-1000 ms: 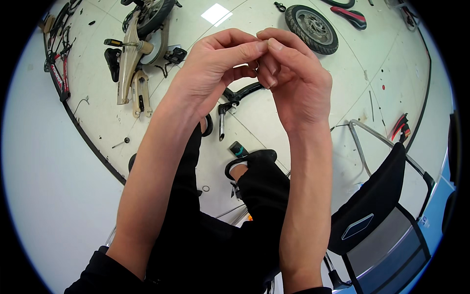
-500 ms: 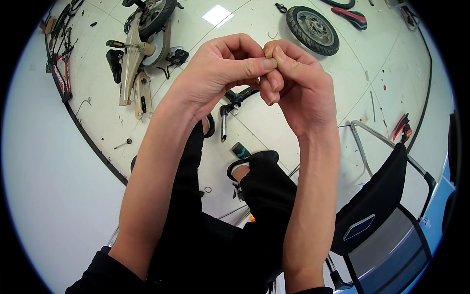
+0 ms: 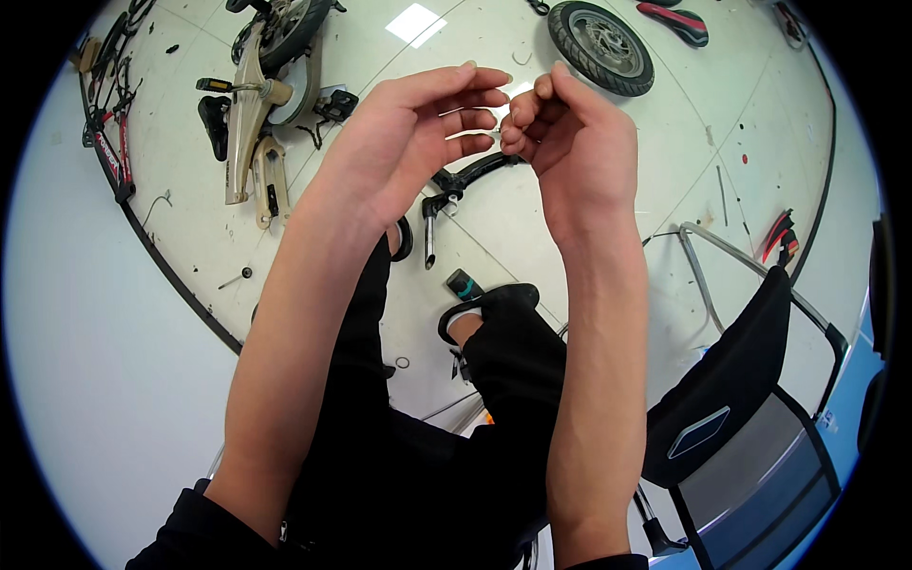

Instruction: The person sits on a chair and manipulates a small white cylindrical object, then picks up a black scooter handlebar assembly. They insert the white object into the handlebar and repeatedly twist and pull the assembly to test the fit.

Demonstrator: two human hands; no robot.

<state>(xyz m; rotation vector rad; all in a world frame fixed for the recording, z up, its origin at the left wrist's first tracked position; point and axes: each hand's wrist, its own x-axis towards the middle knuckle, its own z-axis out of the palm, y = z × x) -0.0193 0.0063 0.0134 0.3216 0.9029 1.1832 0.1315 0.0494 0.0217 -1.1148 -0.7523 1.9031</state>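
Both my hands are raised in front of me, a small gap between their fingertips. My left hand (image 3: pixel 404 138) is open, its fingers stretched to the right and spread, with nothing visible in them. Facing it, my right hand (image 3: pixel 584 157) has loosely bent fingers and a thumb standing up apart from them. I see no object in it, though part of its palm side is hidden. Below the fingertips, on the floor, lies a black forked bike part with a silver tube (image 3: pixel 430 233); neither hand touches it.
A beige bike frame (image 3: pixel 245 142) with a wheel lies at the far left. Further right are a loose wheel (image 3: pixel 600 47) and a red-black saddle (image 3: pixel 674 21). A chair (image 3: pixel 727 380) bearing a phone (image 3: pixel 698 432) stands at my right. A dark green container (image 3: pixel 464 284) is by my foot.
My hands have come apart; their fingertips were pressed together before. The left fingers have straightened and spread, and the right thumb has lifted away. The view has shifted slightly.
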